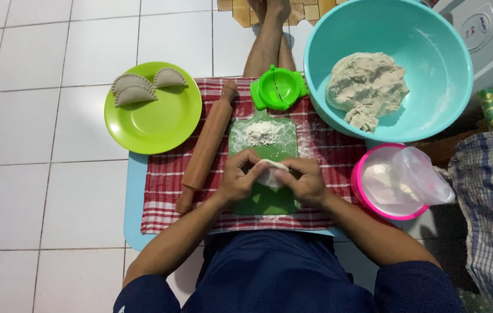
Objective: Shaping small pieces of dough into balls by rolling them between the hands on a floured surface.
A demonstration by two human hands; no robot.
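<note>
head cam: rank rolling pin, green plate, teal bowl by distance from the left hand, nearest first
From the left hand:
1. Rolling pin, just beside it on the left, lying on the checked cloth.
2. Green plate, farther up-left, on the floor tiles.
3. Teal bowl, farthest, up to the right, holding dough.

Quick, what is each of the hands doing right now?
Left hand: closed on the piece of dough.
Right hand: closed on the same piece of dough.

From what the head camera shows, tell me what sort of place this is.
Likely a home floor set up for making dumplings: white tiled floor, a teal bowl of dough, and a wooden rolling pin.
</note>
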